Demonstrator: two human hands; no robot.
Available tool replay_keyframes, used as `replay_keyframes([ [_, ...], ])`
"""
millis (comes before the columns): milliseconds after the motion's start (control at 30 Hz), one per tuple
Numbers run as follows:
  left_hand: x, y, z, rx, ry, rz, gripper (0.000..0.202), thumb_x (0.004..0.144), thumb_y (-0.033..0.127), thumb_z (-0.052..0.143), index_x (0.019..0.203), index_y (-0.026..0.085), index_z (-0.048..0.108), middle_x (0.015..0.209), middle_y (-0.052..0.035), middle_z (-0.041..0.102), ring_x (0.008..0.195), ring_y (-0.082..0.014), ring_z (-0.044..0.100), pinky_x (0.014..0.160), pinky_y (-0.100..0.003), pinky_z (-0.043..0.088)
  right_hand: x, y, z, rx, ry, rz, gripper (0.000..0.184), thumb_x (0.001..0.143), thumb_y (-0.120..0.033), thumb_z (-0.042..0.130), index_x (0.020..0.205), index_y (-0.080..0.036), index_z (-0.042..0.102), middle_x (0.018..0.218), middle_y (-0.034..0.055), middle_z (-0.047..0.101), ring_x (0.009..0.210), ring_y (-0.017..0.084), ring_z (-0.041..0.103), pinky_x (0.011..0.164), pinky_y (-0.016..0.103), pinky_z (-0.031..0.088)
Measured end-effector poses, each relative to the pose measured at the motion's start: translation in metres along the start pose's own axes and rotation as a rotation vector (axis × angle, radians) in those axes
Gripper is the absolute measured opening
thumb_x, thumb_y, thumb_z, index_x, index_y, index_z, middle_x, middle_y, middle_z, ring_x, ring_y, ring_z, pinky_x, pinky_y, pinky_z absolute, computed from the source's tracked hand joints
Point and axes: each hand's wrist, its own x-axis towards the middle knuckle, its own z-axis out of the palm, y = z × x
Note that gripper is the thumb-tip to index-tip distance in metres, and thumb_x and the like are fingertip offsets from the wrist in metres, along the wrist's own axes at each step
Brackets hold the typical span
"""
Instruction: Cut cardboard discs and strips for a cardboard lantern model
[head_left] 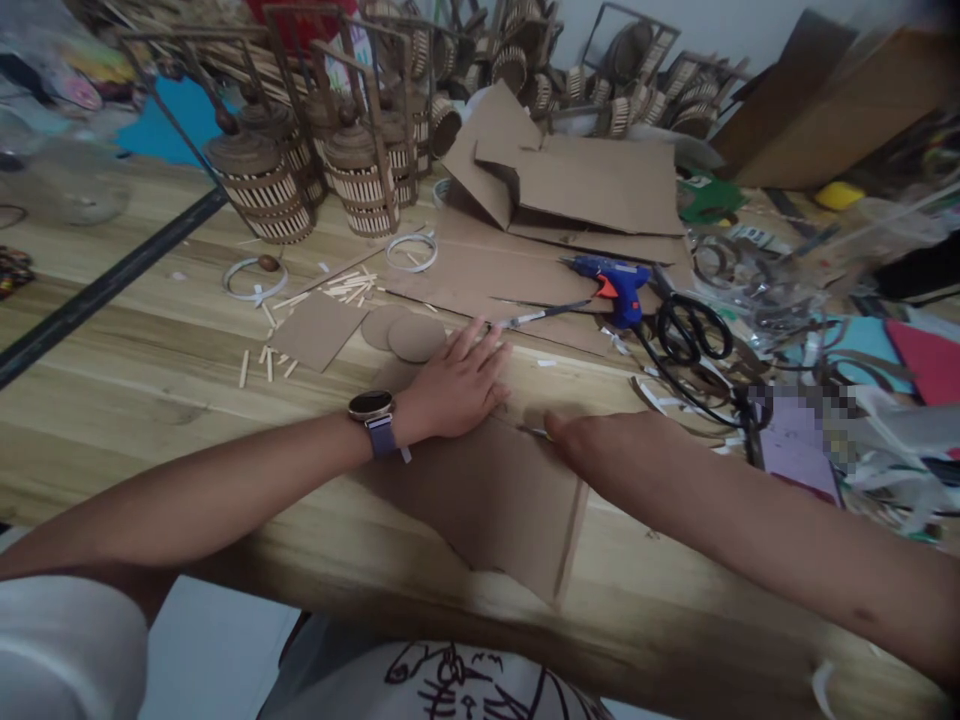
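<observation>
Our cardboard sheet (510, 500) lies on the worktop (645, 570) under our flat left hand (461, 388), fingers a bit apart. Our right hand (604, 448) curls by its edge; we can't tell what it holds. Two card circles (417, 338) and a square (319, 330) look done; this sheet doesn't. We can't see inside the big box (832, 110).

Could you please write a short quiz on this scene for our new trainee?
1. How many cardboard discs lie beside the left hand?
2. True or false: the left hand is clenched in a fist.
3. What colour is the trigger of the blue hot-glue gun?
A) Green
B) Orange-red
C) White

Key:
1. Two, one partly overlapping the other.
2. False; it lies palm down with fingers extended, partly over a cardboard sheet.
3. B.
</observation>
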Motion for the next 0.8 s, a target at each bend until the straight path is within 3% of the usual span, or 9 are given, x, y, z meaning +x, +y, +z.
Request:
replay_keyframes([
  [100,-0.001,-0.001,0.001,0.007,0.002,0.000,0.058,0.106,0.039,0.037,0.150,0.002,0.044,0.162,-0.0248,0.034,0.155,-0.0393,0.019,0.122,-0.057,0.026,-0.006,0.001,-0.003,-0.083,-0.137,0.011,0.041,0.088,0.004,0.047,0.117,-0.018,0.067,0.074,0.0079,0.078,0.065,0.027,0.077,0.046,0.026,0.041],
  [233,-0.001,-0.001,0.001,0.015,-0.002,0.006,0.058,0.106,0.038,0.036,0.150,0.001,0.043,0.162,-0.0250,0.034,0.155,-0.0390,0.017,0.123,-0.055,0.024,-0.011,0.006,0.003,-0.107,-0.168,0.028,0.040,0.091,0.001,0.047,0.119,-0.020,0.065,0.076,0.0071,0.079,0.065,0.029,0.078,0.044,0.027,0.036],
  [500,-0.001,-0.002,0.002,0.012,0.000,-0.001,0.056,0.106,0.038,0.038,0.151,0.003,0.043,0.162,-0.0248,0.034,0.155,-0.0388,0.016,0.121,-0.058,0.028,-0.023,0.020,0.023,-0.092,-0.124,0.031,0.045,0.089,0.003,0.047,0.120,-0.022,0.067,0.074,0.0076,0.078,0.063,0.031,0.077,0.043,0.027,0.036],
  [700,-0.003,-0.002,0.002,0.002,0.029,0.013,0.054,0.106,0.036,0.038,0.149,0.004,0.044,0.161,-0.0261,0.034,0.155,-0.0389,0.015,0.120,-0.061,0.028,-0.030,0.029,0.040,-0.001,0.024,0.049,0.042,0.088,0.002,0.049,0.113,-0.023,0.072,0.070,0.0095,0.076,0.059,0.028,0.074,0.047,0.029,0.041],
  [800,-0.003,-0.002,0.000,0.000,0.020,0.016,0.055,0.106,0.036,0.037,0.149,0.002,0.044,0.161,-0.0267,0.034,0.155,-0.0400,0.016,0.120,-0.060,0.028,-0.030,0.032,0.042,-0.014,0.020,0.027,0.038,0.090,-0.001,0.049,0.112,-0.023,0.071,0.074,0.0096,0.077,0.059,0.027,0.073,0.047,0.028,0.039],
])
